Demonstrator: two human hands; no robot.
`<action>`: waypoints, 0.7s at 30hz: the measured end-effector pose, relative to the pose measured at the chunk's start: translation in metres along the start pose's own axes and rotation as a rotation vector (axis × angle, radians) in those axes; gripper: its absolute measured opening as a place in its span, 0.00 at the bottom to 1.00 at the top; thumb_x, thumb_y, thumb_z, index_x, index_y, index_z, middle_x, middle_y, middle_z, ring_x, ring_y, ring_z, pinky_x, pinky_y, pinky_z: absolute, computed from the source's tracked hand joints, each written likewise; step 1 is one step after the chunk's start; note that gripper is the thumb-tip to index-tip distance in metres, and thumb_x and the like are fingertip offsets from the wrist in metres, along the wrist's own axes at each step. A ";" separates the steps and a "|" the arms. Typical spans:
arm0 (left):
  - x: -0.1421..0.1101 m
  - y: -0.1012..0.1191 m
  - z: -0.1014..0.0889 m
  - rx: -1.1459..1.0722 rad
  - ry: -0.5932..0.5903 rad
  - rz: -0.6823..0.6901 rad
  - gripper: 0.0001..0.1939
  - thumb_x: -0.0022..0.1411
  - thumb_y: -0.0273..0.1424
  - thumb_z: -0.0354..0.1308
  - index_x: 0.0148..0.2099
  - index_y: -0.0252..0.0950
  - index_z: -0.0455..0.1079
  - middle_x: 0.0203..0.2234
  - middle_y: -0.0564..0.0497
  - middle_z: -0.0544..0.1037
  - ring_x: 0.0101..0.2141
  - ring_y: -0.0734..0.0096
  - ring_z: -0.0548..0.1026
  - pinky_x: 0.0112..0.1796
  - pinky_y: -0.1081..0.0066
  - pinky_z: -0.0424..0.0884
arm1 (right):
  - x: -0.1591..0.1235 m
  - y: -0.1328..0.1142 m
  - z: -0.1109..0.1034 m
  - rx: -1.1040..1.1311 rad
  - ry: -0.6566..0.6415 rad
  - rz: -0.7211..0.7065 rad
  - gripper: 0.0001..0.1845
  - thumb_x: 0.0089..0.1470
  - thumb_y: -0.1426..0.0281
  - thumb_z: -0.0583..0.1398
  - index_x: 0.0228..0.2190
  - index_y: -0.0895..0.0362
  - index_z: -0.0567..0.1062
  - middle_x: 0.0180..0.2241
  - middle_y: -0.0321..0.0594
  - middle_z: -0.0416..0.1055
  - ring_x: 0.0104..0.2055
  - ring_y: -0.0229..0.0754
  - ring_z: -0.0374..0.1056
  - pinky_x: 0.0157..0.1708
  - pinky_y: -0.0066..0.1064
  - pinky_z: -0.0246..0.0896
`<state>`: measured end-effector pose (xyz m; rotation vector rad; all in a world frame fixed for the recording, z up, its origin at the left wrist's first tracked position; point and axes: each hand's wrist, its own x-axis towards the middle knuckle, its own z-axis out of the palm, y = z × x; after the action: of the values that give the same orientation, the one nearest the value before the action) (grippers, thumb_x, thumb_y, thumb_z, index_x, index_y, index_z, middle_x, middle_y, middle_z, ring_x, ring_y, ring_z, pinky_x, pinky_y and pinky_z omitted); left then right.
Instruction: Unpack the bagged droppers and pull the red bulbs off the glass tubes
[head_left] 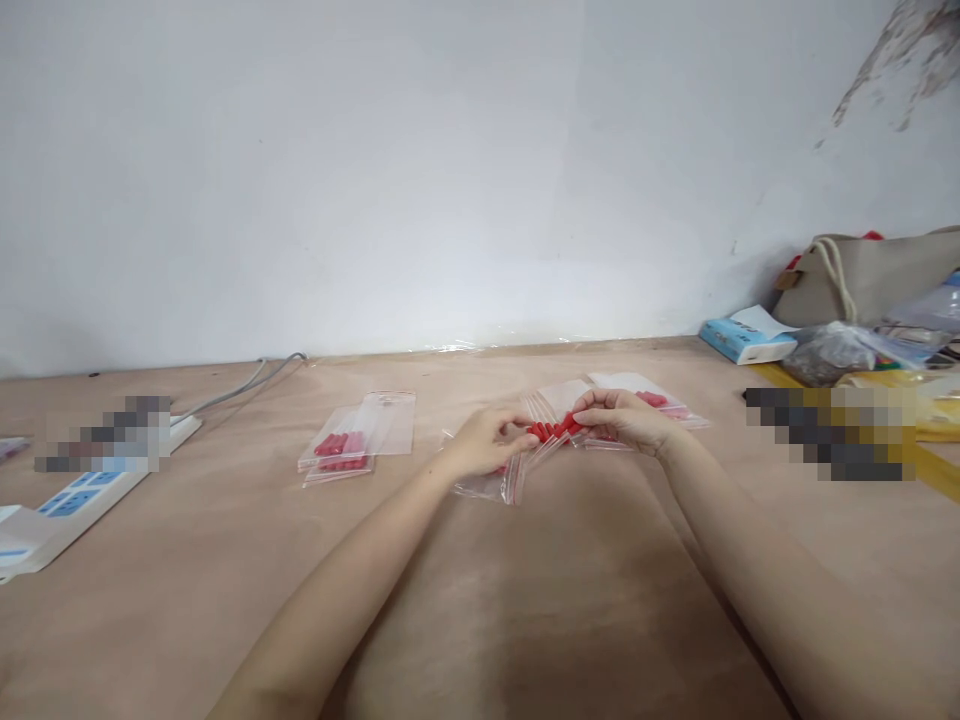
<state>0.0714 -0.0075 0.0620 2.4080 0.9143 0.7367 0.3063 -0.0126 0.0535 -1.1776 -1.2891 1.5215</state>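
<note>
My left hand and right hand, fingers pinched nearly closed, hold red sticks toward the bench's back edge, ends hidden. Left hand part-covers a bag; pixelation masks some power strip toward left edge; blue pack near back right corner.

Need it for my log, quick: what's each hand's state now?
Left hand: curled beside the red pieces; whether it grips them cannot be told.
Right hand: closed, pinching at the red pieces.
</note>
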 end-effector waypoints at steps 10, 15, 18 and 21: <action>0.040 0.001 0.021 -0.360 0.196 -0.072 0.07 0.54 0.30 0.53 0.36 0.34 0.64 0.23 0.56 0.68 0.20 0.82 0.64 0.23 0.79 0.61 | -0.016 -0.027 0.002 -0.143 0.126 -0.201 0.14 0.36 0.67 0.65 0.26 0.58 0.68 0.23 0.35 0.71 0.25 0.34 0.68 0.25 0.24 0.63; 0.030 -0.032 -0.005 -0.319 0.368 0.012 0.06 0.55 0.26 0.52 0.37 0.34 0.63 0.31 0.52 0.69 0.31 0.76 0.70 0.33 0.75 0.66 | -0.004 -0.015 0.011 -0.111 0.339 -0.325 0.15 0.35 0.65 0.66 0.26 0.57 0.67 0.24 0.36 0.71 0.25 0.35 0.67 0.25 0.26 0.63; 0.018 -0.054 -0.010 -0.091 0.233 0.074 0.06 0.55 0.23 0.49 0.35 0.35 0.65 0.31 0.51 0.69 0.33 0.75 0.70 0.35 0.73 0.66 | 0.016 0.009 0.031 -0.136 0.452 -0.400 0.16 0.35 0.63 0.65 0.26 0.56 0.67 0.24 0.37 0.70 0.25 0.37 0.67 0.24 0.28 0.63; 0.007 -0.068 -0.005 0.078 0.158 0.090 0.08 0.54 0.20 0.48 0.34 0.34 0.66 0.31 0.51 0.68 0.33 0.74 0.69 0.36 0.72 0.66 | 0.034 0.031 0.055 -0.287 0.489 -0.529 0.13 0.39 0.62 0.62 0.26 0.56 0.67 0.25 0.38 0.70 0.26 0.39 0.67 0.24 0.30 0.63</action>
<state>0.0411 0.0442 0.0288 2.5012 0.9162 0.9532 0.2448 0.0017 0.0199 -1.1658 -1.3556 0.6337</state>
